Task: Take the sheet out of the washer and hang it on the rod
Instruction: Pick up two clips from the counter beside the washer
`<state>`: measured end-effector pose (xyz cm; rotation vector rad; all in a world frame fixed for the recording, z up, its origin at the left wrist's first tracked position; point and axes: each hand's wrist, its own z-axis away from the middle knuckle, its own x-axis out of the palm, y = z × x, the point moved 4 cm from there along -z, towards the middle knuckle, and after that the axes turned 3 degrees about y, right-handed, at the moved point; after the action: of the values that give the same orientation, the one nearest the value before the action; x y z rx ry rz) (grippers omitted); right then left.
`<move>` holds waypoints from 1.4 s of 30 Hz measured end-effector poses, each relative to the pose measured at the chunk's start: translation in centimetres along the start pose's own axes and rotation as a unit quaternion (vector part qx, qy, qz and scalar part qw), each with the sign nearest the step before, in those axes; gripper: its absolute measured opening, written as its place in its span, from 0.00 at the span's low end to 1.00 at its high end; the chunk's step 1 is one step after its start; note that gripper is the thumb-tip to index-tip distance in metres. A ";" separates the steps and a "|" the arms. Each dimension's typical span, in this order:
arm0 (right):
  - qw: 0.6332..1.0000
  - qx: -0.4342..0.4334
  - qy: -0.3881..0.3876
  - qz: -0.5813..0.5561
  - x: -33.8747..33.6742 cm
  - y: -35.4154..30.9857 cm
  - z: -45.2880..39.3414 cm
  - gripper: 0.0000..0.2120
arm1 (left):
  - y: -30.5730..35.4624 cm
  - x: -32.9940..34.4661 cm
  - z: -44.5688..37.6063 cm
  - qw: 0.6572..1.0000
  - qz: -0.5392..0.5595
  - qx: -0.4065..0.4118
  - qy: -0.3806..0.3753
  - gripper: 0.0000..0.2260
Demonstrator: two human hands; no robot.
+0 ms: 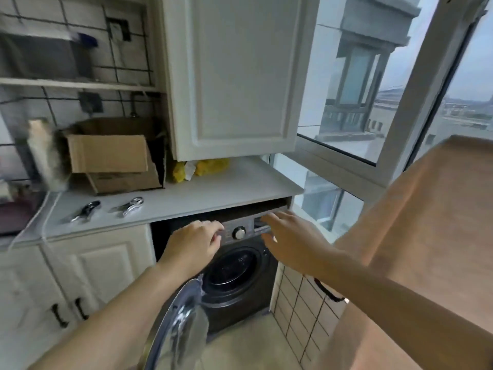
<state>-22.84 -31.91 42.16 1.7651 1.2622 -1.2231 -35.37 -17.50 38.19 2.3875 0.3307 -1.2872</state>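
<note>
A: Status check. Where do we stand?

B: Step 1, access phase. The washer (234,268) sits under the counter (170,206), front-loader, dark body. Its door (181,324) is swung open toward us, glass and chrome rim in the foreground. Both arms are out toward the machine.

A: Hands?

B: Left hand (196,241) is in front of the control panel, left of the dial (239,232); fingers bent loosely downward, gripping nothing as far as we see. Right hand (290,244) is in front of the panel's right end, fingers straight and slightly spread, nothing held. Contact w/ the panel: can't tell for either.

A: And the sheet?

B: Not confirmed. The drum opening (234,265) reads dark; we make out no fabric in it. We assume the sheet is inside, per the task. A tan surface (426,236) fills the right of the view, identity unclear. No rod in view.

A: Next move?

B: Our judgement: lower both hands from panel height to the opening, reach in past the door, get a full grip on the fabric. Reqs: crouch or bend, since the opening sits low; keep the forearms off the door edge; pull the sheet out gathered so wet cloth doesn't drag on the floor (240,351).
</note>
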 end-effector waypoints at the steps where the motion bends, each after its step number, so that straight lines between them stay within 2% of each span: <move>1: 1.000 -0.028 -0.008 -0.003 1.3 -1.0 -0.4 0.14 | -1.4 0.0 1.0 1.000 -0.008 -0.013 -0.004 0.12; 3: 0.998 -0.060 -0.019 -0.019 3.7 -2.9 -1.4 0.15 | -4.3 0.2 3.0 0.999 -0.021 -0.035 -0.012 0.13; 9: 0.993 -0.065 -0.062 -0.077 9.8 -8.7 -5.8 0.16 | -14.6 -0.2 7.1 0.990 -0.061 -0.115 -0.055 0.13; 13: 0.990 -0.077 -0.089 -0.078 13.3 -13.0 -9.6 0.16 | -21.8 -1.0 8.0 0.982 -0.084 -0.157 -0.065 0.13; 23: 0.982 -0.068 -0.160 -0.069 21.1 -21.2 -20.5 0.15 | -37.4 -1.9 6.8 0.964 -0.052 -0.255 -0.046 0.12; 30: 0.980 -0.092 -0.165 -0.065 25.2 -23.9 -28.1 0.19 | -44.2 -0.3 2.9 0.950 -0.031 -0.309 -0.029 0.15; 35: 0.978 -0.123 -0.158 -0.050 28.5 -24.8 -33.7 0.19 | -47.1 1.3 0.1 0.941 -0.037 -0.337 0.005 0.21; 38: 0.977 -0.145 -0.149 -0.050 30.6 -25.2 -36.7 0.18 | -48.5 2.5 -1.2 0.935 -0.040 -0.352 0.027 0.26; 42: 0.970 -0.170 -0.170 -0.049 33.5 -25.5 -39.2 0.27 | -50.2 4.7 -2.2 0.921 -0.066 -0.385 0.002 0.37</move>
<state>-30.84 22.54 25.59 1.2044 1.2751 -1.2173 -50.75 28.25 23.35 1.7100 0.8370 -0.9502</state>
